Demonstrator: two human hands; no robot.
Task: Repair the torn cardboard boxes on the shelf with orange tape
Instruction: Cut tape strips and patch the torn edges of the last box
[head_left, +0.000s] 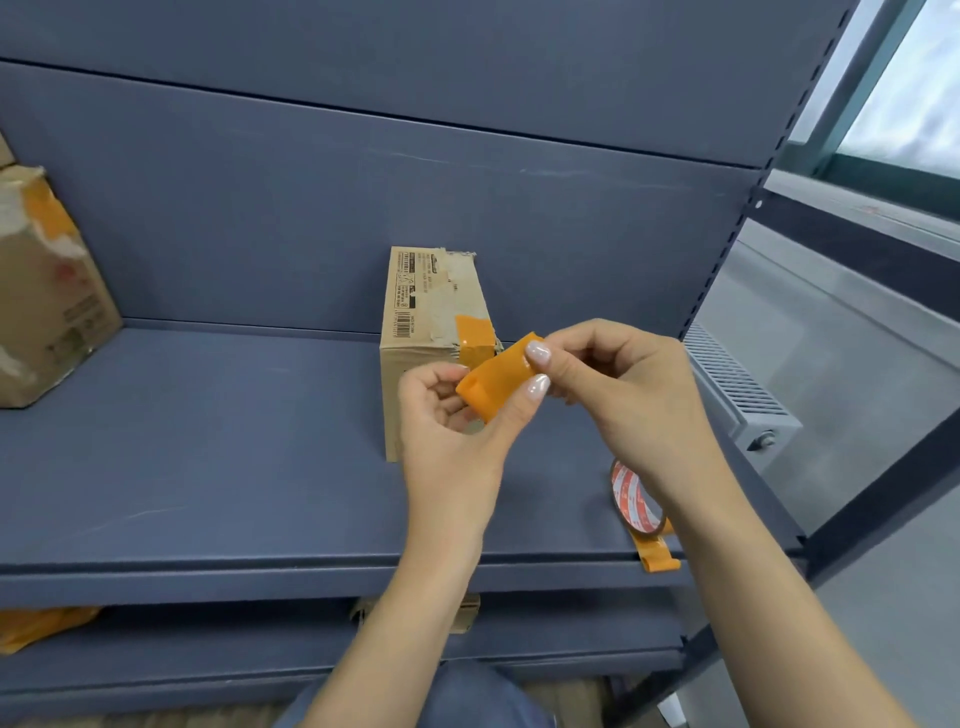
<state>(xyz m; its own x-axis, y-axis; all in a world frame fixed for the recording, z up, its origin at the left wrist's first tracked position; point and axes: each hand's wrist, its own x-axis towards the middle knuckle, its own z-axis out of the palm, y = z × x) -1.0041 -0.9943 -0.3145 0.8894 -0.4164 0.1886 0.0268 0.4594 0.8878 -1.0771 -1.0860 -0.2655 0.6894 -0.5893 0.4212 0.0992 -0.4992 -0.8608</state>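
Pinching a cut strip of orange tape (497, 375) between them, left hand (457, 415) and right hand (618, 384) hold it just in front of the small cardboard box (415, 322) on the blue shelf (208, 441). Tape roll (636, 501) stands near the shelf's front edge, right of the hands; another torn box (47, 296) sits far left.

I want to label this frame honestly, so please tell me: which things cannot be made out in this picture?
All in the head view:
- Small cardboard box: lower front corner hidden by both hands; label print too small.
- Orange tape strip: ends covered by left hand and right hand.
- Tape roll: partly behind the right forearm.
- Left box: cut off by the frame edge.
- Lower shelf: contents shadowed, arms block them.
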